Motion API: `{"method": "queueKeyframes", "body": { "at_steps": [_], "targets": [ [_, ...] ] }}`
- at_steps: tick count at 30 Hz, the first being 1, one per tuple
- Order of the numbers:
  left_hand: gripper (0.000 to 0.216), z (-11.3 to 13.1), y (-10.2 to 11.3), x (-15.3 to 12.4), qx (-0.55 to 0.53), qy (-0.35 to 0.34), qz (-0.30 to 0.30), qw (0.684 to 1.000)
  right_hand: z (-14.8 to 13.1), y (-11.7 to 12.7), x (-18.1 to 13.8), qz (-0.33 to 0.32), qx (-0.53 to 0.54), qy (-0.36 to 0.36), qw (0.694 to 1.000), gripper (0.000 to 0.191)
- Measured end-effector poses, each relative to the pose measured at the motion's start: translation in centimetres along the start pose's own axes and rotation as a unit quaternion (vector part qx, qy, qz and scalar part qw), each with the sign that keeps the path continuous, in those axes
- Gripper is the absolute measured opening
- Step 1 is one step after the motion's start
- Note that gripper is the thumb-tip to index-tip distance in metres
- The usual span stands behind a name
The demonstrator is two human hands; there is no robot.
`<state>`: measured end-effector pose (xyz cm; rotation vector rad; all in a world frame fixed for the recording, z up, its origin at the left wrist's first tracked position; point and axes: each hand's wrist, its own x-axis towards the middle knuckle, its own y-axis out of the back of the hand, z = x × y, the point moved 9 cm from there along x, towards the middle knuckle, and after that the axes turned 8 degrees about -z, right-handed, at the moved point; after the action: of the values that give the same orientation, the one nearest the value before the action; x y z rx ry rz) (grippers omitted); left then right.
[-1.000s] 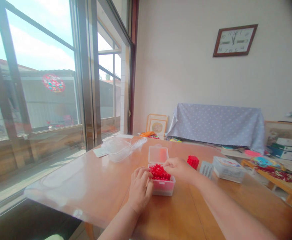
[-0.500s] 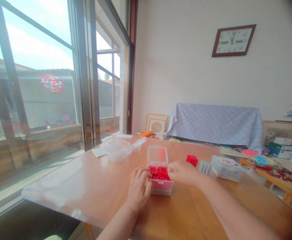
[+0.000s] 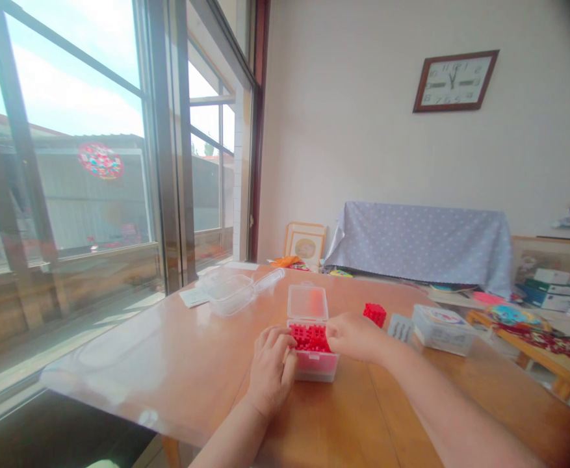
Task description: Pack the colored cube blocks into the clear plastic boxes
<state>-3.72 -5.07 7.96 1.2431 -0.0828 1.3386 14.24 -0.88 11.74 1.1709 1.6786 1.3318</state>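
Centrally, the red blocks (image 3: 310, 338) sat in the box (image 3: 314, 369), square-holed and tooth-edged, their row's long axis running 9 to 3 o'clock. Left hand (image 3: 272, 361) at 9 and right hand (image 3: 355, 336) at 3 were curled; whether either gripped could not be determined.

Brown-framed wall clock (image 3: 455, 81) above a dotted cloth (image 3: 421, 244)

The wall clock (image 3: 455, 80) carries dark numerals on its pale face: 10, 11, 1 and 2 along the upper part, 8, 7, 6, 5 and 4 along the lower. The 12 is partly covered by the clock hands (image 3: 453, 77); the 9 and 3 at the sides are faint. Any print on the label (image 3: 438, 316) of the plastic box (image 3: 443, 340) is too blurred to read.
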Motion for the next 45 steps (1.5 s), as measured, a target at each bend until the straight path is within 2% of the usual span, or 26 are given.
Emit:
{"method": "queueKeyframes", "body": {
  "at_steps": [5,19,25,29,32,37,41,45],
  "targets": [
    [0.018,0.0,0.1,0.0,-0.002,-0.001,-0.001,1.000,0.3,-0.1,0.1,-0.007,-0.017,0.000,1.000,0.008],
    [0.017,0.0,0.0,0.0,0.007,-0.007,0.006,1.000,1.3,0.7,-1.0,0.050,0.090,-0.006,0.995,0.013],
    [0.018,0.3,0.4,0.1,0.005,-0.005,0.006,1.000,2.0,1.5,-1.6,0.095,0.126,0.003,0.987,0.017],
    [0.016,1.4,1.4,1.4,0.010,-0.015,0.005,1.000,3.1,1.9,-2.3,0.134,0.158,0.002,0.978,0.018],
    [0.014,2.8,1.3,3.6,0.039,-0.033,-0.047,0.998,4.1,1.7,-2.6,0.155,0.181,-0.002,0.971,0.017],
    [0.013,4.6,-0.8,7.1,0.066,-0.057,-0.186,0.979,5.5,1.9,-3.4,0.185,0.212,-0.007,0.960,0.017],
    [0.015,5.2,-2.1,8.2,0.095,-0.036,-0.268,0.958,6.0,2.1,-4.2,0.197,0.224,0.001,0.954,0.016],
    [0.017,5.7,-2.5,8.5,0.104,-0.017,-0.310,0.945,6.8,1.9,-4.7,0.200,0.233,-0.001,0.952,0.014]
  ]
}}
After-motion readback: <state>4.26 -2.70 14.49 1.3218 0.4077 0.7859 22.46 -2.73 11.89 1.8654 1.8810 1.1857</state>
